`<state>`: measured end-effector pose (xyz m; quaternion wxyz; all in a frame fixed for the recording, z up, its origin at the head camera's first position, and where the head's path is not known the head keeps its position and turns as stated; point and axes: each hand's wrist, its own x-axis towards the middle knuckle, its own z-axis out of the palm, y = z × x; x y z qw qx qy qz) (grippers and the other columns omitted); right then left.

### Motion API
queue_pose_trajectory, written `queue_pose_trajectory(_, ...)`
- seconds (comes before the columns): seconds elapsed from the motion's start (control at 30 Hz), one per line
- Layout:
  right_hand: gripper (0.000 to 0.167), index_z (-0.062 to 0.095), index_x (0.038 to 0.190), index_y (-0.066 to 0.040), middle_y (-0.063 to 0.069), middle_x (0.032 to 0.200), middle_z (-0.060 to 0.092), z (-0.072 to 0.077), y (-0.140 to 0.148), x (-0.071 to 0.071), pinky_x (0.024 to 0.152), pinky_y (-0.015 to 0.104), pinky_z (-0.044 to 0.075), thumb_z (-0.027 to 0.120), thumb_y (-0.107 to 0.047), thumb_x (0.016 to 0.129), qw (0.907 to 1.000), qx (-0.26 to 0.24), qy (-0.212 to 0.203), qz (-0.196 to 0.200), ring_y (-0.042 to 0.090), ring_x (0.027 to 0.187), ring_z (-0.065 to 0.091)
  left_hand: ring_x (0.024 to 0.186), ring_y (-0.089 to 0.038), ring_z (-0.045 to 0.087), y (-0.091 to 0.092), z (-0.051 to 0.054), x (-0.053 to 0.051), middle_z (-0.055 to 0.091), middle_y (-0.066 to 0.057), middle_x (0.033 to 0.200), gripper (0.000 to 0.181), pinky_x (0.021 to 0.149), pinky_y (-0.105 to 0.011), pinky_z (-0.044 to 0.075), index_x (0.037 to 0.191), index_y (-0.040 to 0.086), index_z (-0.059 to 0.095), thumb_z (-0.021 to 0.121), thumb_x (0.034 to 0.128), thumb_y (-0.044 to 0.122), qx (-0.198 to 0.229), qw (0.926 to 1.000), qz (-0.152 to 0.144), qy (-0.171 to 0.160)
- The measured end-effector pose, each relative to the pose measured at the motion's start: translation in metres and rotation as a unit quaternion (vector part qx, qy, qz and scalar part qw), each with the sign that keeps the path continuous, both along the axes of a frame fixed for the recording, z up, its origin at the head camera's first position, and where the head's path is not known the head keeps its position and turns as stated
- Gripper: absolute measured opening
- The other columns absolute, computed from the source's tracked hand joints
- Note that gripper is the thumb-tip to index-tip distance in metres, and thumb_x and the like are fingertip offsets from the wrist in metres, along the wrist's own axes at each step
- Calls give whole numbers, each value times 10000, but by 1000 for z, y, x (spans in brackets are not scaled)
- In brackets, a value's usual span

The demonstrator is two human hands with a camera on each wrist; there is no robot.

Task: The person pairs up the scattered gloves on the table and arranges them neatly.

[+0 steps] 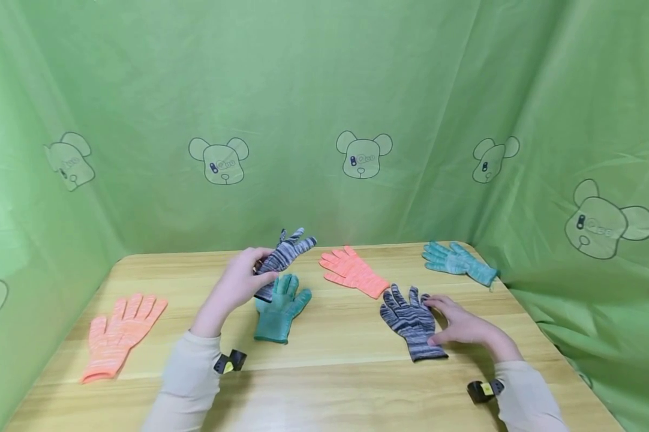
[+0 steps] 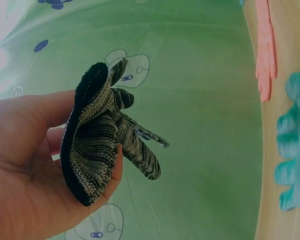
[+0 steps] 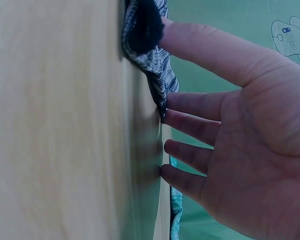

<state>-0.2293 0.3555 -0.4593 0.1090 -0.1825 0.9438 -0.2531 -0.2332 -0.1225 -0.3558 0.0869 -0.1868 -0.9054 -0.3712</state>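
Note:
My left hand (image 1: 242, 278) holds a grey-and-black striped knit glove (image 1: 285, 254) raised over the table. In the left wrist view, the dark cuff of this striped glove (image 2: 95, 150) gapes toward the palm, and its fingers point away. Beneath it lies a teal glove (image 1: 279, 315), partly covered from view. My right hand (image 1: 465, 324) is at the right edge of a second striped glove (image 1: 409, 321) lying on the table. Its thumb touches that glove near the cuff; the right wrist view shows the fingers (image 3: 192, 117) nearly straight, fingertips by the glove's edge and the tabletop.
A coral glove (image 1: 116, 336) lies at the table's left, and another coral glove (image 1: 354, 272) toward the back middle. At the back right corner lies a second teal glove (image 1: 456, 262). Green curtains (image 1: 303, 90) enclose the back and sides of the wooden table (image 1: 324, 396).

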Motion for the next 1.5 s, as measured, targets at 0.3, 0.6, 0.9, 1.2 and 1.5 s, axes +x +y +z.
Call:
queue_pose_trajectory(0.3,963,365,1426,92,382,1489,247,0,0,0,1058,738,255,826,-350,705,10000,19,6,7,602,1335,251,907,-215,578,19,4,1,655,-124,1054,426,745,-331,484,1262,34,621,716,867,164,0,9999,-123,-1)
queue_pose_trajectory(0.6,969,357,1425,105,395,1486,234,3,0,1,1054,746,248,824,-348,706,10000,-6,-28,25,613,1330,243,906,-201,578,34,5,1,654,-110,1056,444,737,-311,492,1286,48,612,716,870,164,151,9995,-239,-146)
queue_pose_trajectory(0.9,972,359,1426,101,391,1489,236,1,0,-1,1056,744,247,824,-355,705,10000,24,-4,15,607,1334,241,916,-175,578,53,1,-3,664,-91,1104,433,763,-311,501,1284,72,623,716,870,161,357,9986,-355,-184)
queue_pose_trajectory(1.2,963,363,1422,103,392,1484,243,0,0,0,1053,742,256,825,-345,705,10000,-10,0,50,609,1329,249,924,-178,575,69,2,-2,664,-78,1111,414,770,-303,495,1268,85,635,717,870,162,476,9976,-446,-229)
queue_pose_trajectory(1.5,948,374,1416,100,391,1480,250,2,-2,1,1057,735,260,830,-326,703,10000,10,45,77,603,1330,252,931,-180,591,82,1,-4,661,-75,1108,383,751,-290,516,1245,89,645,713,876,165,552,9965,-546,-310)
